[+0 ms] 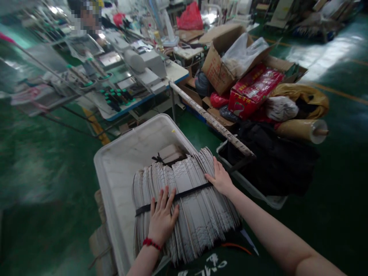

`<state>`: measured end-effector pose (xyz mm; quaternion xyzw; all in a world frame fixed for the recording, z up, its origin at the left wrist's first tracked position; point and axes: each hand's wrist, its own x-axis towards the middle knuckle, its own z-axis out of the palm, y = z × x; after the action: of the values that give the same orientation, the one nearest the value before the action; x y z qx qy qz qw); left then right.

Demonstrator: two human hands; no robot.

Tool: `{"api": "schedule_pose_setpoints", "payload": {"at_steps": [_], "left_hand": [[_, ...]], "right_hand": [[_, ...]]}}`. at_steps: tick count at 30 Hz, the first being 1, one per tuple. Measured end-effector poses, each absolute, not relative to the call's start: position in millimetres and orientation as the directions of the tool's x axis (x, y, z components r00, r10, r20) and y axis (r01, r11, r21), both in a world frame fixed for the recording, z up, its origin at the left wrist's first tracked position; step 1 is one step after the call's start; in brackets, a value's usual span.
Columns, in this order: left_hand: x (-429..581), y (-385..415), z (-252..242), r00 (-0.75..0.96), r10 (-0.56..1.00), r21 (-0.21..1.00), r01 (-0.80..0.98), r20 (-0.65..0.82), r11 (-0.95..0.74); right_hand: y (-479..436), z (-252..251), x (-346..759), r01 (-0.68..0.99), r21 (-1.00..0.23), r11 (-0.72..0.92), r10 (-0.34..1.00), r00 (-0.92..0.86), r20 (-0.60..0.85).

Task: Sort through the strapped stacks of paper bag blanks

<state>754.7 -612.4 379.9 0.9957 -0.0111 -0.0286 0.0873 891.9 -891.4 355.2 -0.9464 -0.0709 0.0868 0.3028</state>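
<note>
Strapped card stack (195,214) under L hand (162,218), R hand (220,177); plastic tub (120,172).

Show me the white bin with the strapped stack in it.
The nearer bin: the left hand and right hand rest on its stack. The other bin holds black cloth.

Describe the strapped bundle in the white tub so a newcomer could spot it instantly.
On the green factory floor sits a white plastic tub. Inside, under the left hand and right hand, lies a big fanned stack of grey sheets. A black strap runs across it, and it dwarfs the small tied pile behind it.
</note>
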Motion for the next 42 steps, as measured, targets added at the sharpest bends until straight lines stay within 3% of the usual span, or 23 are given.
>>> {"api": "schedule_pose_setpoints", "payload": {"at_steps": [4, 6, 10, 15, 18, 21, 27, 33, 42], "left_hand": [[759.8, -595.3, 401.4, 0.992, -0.056, 0.393, -0.008, -0.112, -0.920], [754.0, -579.4, 411.6, 0.997, 0.052, 0.486, 0.069, -0.049, -0.871], [720.1, -557.9, 404.7, 0.902, 0.431, 0.420, 0.381, 0.026, -0.823], [687.7, -560.2, 371.9, 0.835, 0.522, 0.532, 0.525, -0.173, -0.664], [678.9, -547.1, 366.6, 0.834, 0.509, 0.692, 0.496, -0.212, -0.524], [676.8, -512.1, 364.3, 0.809, 0.503, 0.853, 0.467, -0.304, -0.235], [725.9, -433.4, 339.7, 0.792, 0.403, 0.882, 0.348, -0.458, 0.319], [781.6, -419.0, 317.2, 0.852, 0.259, 0.858, 0.341, -0.454, 0.384], [785.9, -416.9, 330.7, 0.900, 0.109, 0.851, 0.350, -0.421, 0.392]], "right_hand": [[-888.8, 364.8, 889.8, 0.188, -0.440, -0.878, 0.180, 0.982, 0.061], [-880.2, 379.1, 890.4, 0.293, -0.414, -0.862, 0.262, 0.956, 0.133], [-824.9, 415.9, 886.0, 0.537, -0.464, -0.704, 0.536, 0.831, 0.150], [-700.7, 435.7, 868.6, 0.743, -0.535, -0.403, 0.808, 0.563, 0.174], [-643.5, 425.2, 865.0, 0.794, -0.517, -0.321, 0.872, 0.461, 0.167], [-619.4, 409.1, 865.0, 0.810, -0.475, -0.343, 0.887, 0.446, 0.120], [-614.7, 398.9, 859.1, 0.802, -0.435, -0.411, 0.855, 0.504, 0.121], [-607.4, 399.8, 852.5, 0.794, -0.394, -0.463, 0.829, 0.545, 0.123], [-605.7, 399.2, 854.2, 0.793, -0.373, -0.482, 0.833, 0.546, 0.086]]}}
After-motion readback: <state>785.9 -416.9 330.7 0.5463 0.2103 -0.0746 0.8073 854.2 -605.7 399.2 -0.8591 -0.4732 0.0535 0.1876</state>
